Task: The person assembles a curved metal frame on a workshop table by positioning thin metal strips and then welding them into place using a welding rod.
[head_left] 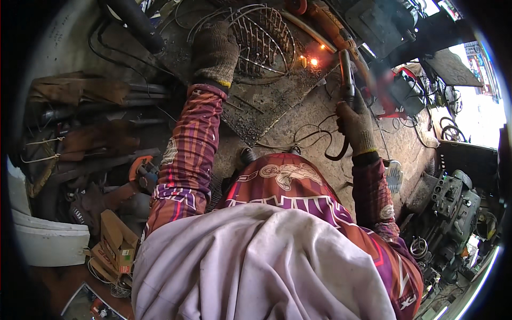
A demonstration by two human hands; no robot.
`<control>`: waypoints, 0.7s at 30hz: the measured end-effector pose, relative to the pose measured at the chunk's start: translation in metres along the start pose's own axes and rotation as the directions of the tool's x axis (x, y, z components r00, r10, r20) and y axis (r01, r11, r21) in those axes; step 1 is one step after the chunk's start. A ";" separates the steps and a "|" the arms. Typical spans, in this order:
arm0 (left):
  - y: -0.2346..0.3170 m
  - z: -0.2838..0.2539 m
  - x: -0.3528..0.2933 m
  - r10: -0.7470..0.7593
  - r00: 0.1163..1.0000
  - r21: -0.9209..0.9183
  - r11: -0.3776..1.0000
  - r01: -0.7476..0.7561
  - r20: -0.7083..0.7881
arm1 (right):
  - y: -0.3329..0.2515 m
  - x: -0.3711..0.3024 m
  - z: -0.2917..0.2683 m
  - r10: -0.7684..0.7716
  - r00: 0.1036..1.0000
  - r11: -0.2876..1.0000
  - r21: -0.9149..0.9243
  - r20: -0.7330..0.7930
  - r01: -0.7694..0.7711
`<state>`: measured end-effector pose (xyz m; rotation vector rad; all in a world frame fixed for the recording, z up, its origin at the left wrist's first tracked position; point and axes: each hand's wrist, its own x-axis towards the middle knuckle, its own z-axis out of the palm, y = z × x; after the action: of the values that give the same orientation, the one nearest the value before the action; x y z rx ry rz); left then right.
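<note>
A rounded frame of bent metal rods, with rows of short wires inside its rings, sits on a dark metal plate. My left hand, in a knitted work glove, is closed on the frame's left side; its fingertips are partly hidden. In my gloved right hand is a welding electrode holder, gripped by the handle and pointing away from me. Glowing orange spots show between the holder's tip and the frame's right edge. Two thin rods lie on the plate near the frame.
Black grit covers much of the plate, whose corner points toward me. A cable loops across the floor below the holder. At left are metal bars, an angle grinder and a cardboard box. A grey machine stands at right.
</note>
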<state>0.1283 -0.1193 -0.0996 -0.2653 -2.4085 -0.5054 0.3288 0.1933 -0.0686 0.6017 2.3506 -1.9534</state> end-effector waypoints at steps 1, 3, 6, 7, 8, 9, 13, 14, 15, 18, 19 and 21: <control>-0.003 -0.002 0.001 -0.034 0.998 -0.021 0.999 0.035 0.053 | -0.004 0.000 0.003 0.049 0.999 0.999 0.017 -0.010 -0.049; -0.005 0.001 0.004 -0.058 0.993 -0.052 0.997 0.064 0.106 | -0.006 0.000 0.003 0.098 0.995 0.995 0.036 -0.034 -0.097; -0.006 0.003 0.002 -0.071 0.991 -0.049 0.996 0.077 0.109 | 0.011 0.004 0.000 0.089 0.994 0.996 -0.011 -0.061 -0.089; -0.005 0.000 0.002 -0.065 0.994 -0.040 0.997 0.069 0.092 | 0.027 0.007 0.000 -0.216 0.963 0.903 -0.407 -0.160 0.135; -0.003 -0.001 0.002 -0.056 0.996 -0.037 0.998 0.059 0.076 | 0.025 0.005 0.006 -0.514 0.848 0.612 -0.748 -0.130 0.256; 0.000 -0.002 0.002 -0.055 0.996 -0.038 0.998 0.058 0.077 | 0.019 0.003 0.005 -0.514 0.848 0.612 -0.749 -0.132 0.255; 0.007 -0.003 0.006 -0.052 0.994 0.019 0.999 0.050 0.093 | 0.029 0.003 -0.006 -0.416 0.909 0.524 -0.814 0.013 0.252; 0.005 -0.003 0.005 -0.060 0.992 0.037 0.998 0.057 0.108 | 0.028 0.003 -0.001 -0.514 0.858 0.540 -0.778 -0.004 0.321; 0.001 -0.004 0.004 -0.064 0.992 0.044 0.997 0.060 0.107 | 0.024 0.003 0.000 -0.515 0.857 0.541 -0.774 0.003 0.327; -0.001 -0.003 0.004 -0.067 0.992 -0.039 0.997 0.071 0.104 | 0.008 0.000 -0.001 -0.007 0.996 0.998 -0.055 -0.085 0.002; 0.001 -0.002 0.005 -0.073 0.990 -0.039 0.996 0.078 0.119 | 0.007 0.000 -0.004 0.041 0.996 0.999 -0.002 -0.076 -0.041; 0.002 -0.004 0.004 -0.084 0.987 -0.033 0.995 0.090 0.136 | 0.010 0.002 -0.008 0.090 0.994 0.995 0.049 -0.058 -0.087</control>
<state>0.1279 -0.1191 -0.0942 -0.2178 -2.5516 -0.5918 0.3316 0.2025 -0.0765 0.7640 2.2745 -1.9846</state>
